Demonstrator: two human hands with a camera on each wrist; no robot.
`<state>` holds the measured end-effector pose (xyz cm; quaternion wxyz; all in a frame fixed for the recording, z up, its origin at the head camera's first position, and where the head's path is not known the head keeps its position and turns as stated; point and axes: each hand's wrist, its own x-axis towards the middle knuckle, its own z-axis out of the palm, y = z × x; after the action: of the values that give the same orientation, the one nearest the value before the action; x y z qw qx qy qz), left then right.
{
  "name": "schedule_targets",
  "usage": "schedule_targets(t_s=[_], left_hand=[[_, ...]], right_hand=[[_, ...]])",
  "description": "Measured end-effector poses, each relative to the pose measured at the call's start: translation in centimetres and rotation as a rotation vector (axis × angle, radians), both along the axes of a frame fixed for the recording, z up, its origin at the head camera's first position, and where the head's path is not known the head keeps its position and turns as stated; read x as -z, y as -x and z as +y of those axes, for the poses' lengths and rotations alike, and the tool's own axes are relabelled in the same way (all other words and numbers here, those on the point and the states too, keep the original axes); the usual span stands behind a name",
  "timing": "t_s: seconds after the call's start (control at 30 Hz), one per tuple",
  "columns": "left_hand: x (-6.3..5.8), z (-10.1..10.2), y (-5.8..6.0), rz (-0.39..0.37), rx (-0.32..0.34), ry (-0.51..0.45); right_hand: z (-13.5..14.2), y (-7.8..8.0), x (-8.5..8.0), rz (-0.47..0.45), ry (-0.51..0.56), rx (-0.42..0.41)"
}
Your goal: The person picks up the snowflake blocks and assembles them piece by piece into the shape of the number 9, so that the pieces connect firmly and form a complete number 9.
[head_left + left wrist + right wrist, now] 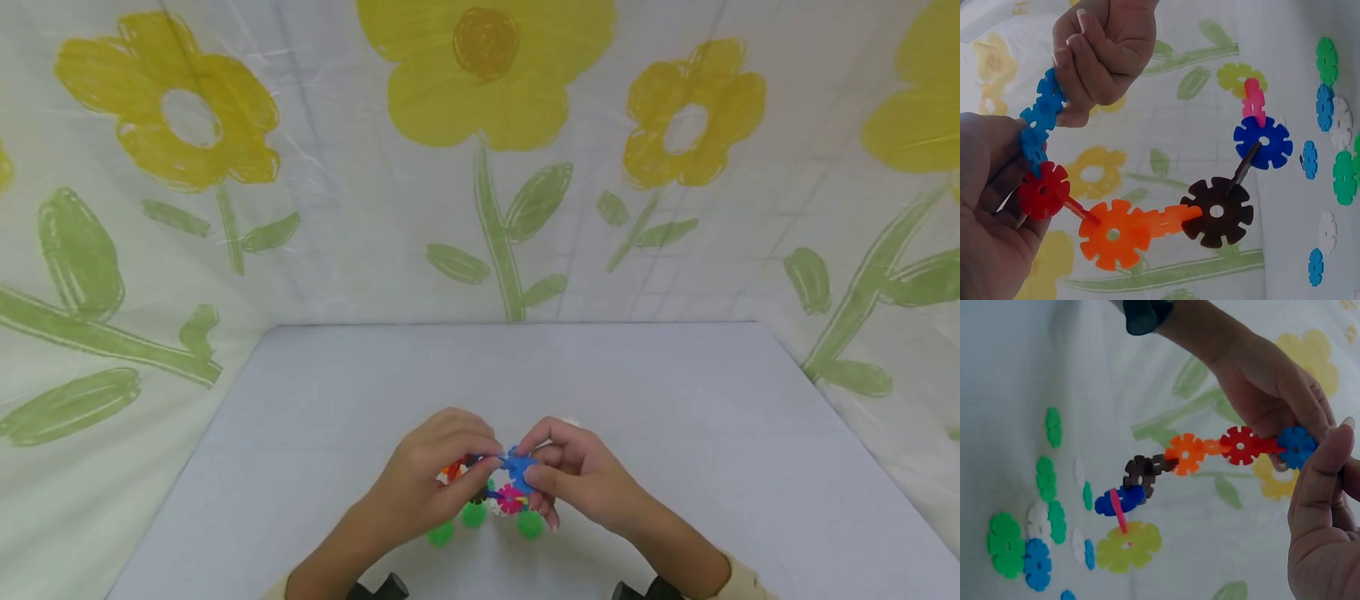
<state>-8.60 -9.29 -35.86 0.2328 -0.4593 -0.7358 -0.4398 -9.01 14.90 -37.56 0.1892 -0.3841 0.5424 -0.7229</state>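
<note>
The work looks to be partly done. A chain of notched plastic discs (1166, 219) is already joined through the slots, and it hangs between the two hands and the bench (637, 375), about midway between the left and right edges and well apart from the far edge. Both hands are at its blue end: the left hand (438, 467) pinches it near the red disc (1054, 195), and the right hand (585, 475) grips a blue disc (1288, 440) between thumb and fingers. I judge that this joint is the step in hand, but I cannot tell whether the slots are fully seated, because the fingers hide it. Some green (474, 514), white and blue discs lie loose on the bench below, so these may be left for adding.

The chain looks colourful and bends in a curve. After red comes an orange disc (1094, 234), then a dark brown disc (1200, 222), a dark blue disc (1275, 153), a pink disc (1254, 106) and, at the free end, a yellow-green disc (1230, 75). Several discs stand crosswise to their neighbours, showing only thin edges.
</note>
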Motion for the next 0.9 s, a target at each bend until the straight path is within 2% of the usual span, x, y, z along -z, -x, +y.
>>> schedule_targets(t_s=[0.17, 0.33, 0.57, 0.73, 0.9], left_hand=[[0.20, 0.56, 0.07, 0.039, 0.019, -0.069], [0.36, 0.79, 0.00, 0.036, 0.053, -0.100], [0.33, 0.93, -0.15, 0.033, 0.161, -0.137], [-0.10, 0.74, -0.13, 0.027, 0.147, -0.089], [0.17, 0.59, -0.18, -0.098, 0.128, 0.016]], right_hand=[[-0.07, 0.09, 0.19, 0.001, 0.037, 0.017], [-0.29, 0.24, 0.40, -0.024, 0.067, -0.007], [-0.36, 0.28, 0.28, -0.006, 0.127, -0.111], [-0.40, 0.29, 0.12, -0.003, 0.103, -0.098], [-0.80, 0.26, 0.26, -0.005, 0.044, -0.043]])
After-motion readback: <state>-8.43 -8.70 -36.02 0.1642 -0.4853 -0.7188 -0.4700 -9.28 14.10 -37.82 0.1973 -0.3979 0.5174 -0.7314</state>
